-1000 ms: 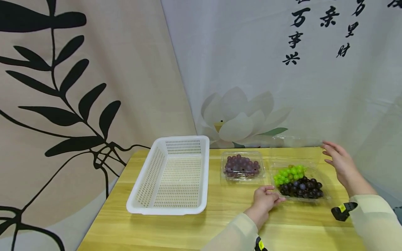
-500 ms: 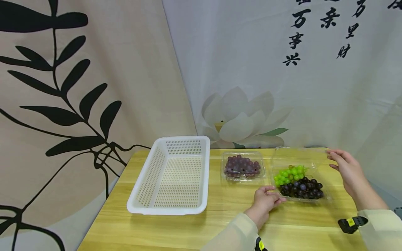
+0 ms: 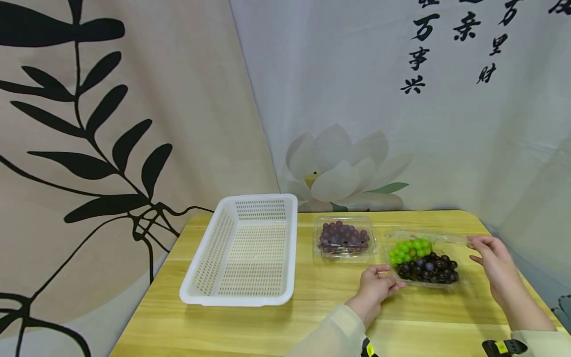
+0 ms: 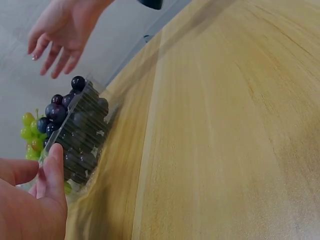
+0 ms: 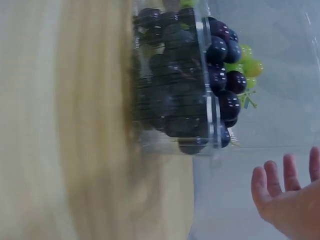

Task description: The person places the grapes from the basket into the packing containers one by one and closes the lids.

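Observation:
An open clear plastic clamshell box [image 3: 439, 285] holds green grapes [image 3: 410, 249] and dark grapes [image 3: 428, 268]. My left hand [image 3: 374, 287] grips its near left corner; in the left wrist view, a thumb and fingers [image 4: 54, 172] lie against the wall. The transparent lid [image 3: 446, 238] slants over the back of the box. At the lid's right edge is my right hand [image 3: 495, 260], its fingertips touching there. Extended fingers [image 5: 272, 177] show beside the lid in the right wrist view. Whether the thumb pinches the lid is hidden.
Left of the clamshell stands a second clear box [image 3: 345, 253] with reddish-purple grapes [image 3: 343, 235]. A white perforated basket [image 3: 290, 248] sits farther left on the wooden table [image 3: 330, 307]. A printed curtain [image 3: 348, 99] hangs behind the table.
The lid has swung down from nearly upright to low over the grapes. My right hand has come down and toward me with it. The left hand stays at the box corner.

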Available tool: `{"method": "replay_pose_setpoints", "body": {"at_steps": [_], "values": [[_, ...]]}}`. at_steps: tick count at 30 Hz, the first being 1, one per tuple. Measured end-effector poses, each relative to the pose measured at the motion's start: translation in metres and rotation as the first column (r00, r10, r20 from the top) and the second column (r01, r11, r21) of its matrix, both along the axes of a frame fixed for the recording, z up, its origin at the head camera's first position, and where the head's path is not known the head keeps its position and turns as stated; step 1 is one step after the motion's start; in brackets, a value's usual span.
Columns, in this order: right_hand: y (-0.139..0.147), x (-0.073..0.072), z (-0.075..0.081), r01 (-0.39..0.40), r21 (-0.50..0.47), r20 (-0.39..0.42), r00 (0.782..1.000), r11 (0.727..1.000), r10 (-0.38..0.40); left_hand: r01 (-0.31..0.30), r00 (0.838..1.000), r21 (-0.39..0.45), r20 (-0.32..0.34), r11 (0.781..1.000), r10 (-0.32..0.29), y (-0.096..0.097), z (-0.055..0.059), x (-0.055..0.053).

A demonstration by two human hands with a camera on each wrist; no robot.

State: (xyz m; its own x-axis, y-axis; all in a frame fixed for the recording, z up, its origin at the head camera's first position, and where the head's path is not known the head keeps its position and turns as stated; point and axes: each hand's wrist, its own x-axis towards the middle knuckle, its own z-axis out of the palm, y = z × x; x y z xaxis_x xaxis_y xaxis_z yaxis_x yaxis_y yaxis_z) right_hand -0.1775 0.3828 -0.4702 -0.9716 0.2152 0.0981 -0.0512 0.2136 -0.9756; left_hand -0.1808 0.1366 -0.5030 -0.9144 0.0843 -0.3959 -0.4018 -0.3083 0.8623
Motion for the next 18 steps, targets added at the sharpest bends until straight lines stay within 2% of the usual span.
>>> {"method": "replay_pose_setpoints", "body": {"at_steps": [4, 7, 8, 11, 13, 16, 17, 18], "values": [[0.022, -0.009, -0.034, 0.005, 0.0, 0.057, 0.998, 1.0, -0.005, 0.008, 1.0, -0.001, 0.004, 1.0, -0.008, 0.0, -0.001, 0.0], [0.036, -0.01, -0.054, -0.01, 0.01, 0.09, 0.996, 1.0, 0.009, 0.02, 1.0, -0.001, 0.012, 1.0, -0.02, 0.0, -0.002, -0.001], [0.037, -0.007, -0.054, -0.029, 0.044, 0.103, 0.994, 0.999, 0.025, 0.024, 1.0, -0.002, 0.012, 1.0, -0.024, 0.0, -0.002, -0.001], [0.032, 0.004, -0.047, -0.066, 0.127, 0.143, 0.989, 0.99, 0.047, 0.029, 0.999, -0.001, 0.022, 1.0, -0.029, 0.0, -0.002, -0.001], [0.023, 0.014, -0.033, -0.102, 0.157, 0.199, 0.978, 0.982, 0.069, 0.034, 0.999, -0.001, 0.032, 0.999, -0.034, -0.001, -0.001, -0.001], [0.018, 0.02, -0.015, -0.182, 0.171, 0.341, 0.933, 0.968, 0.115, 0.045, 0.997, 0.021, 0.054, 0.999, -0.046, -0.003, -0.002, -0.003], [0.019, 0.019, -0.012, -0.208, 0.17, 0.391, 0.911, 0.963, 0.128, 0.052, 0.997, 0.031, 0.055, 0.998, -0.053, -0.004, -0.002, -0.003], [0.014, 0.021, -0.002, -0.239, 0.179, 0.454, 0.881, 0.954, 0.136, 0.058, 0.997, 0.041, 0.056, 0.997, -0.06, -0.005, -0.003, -0.004]]}}
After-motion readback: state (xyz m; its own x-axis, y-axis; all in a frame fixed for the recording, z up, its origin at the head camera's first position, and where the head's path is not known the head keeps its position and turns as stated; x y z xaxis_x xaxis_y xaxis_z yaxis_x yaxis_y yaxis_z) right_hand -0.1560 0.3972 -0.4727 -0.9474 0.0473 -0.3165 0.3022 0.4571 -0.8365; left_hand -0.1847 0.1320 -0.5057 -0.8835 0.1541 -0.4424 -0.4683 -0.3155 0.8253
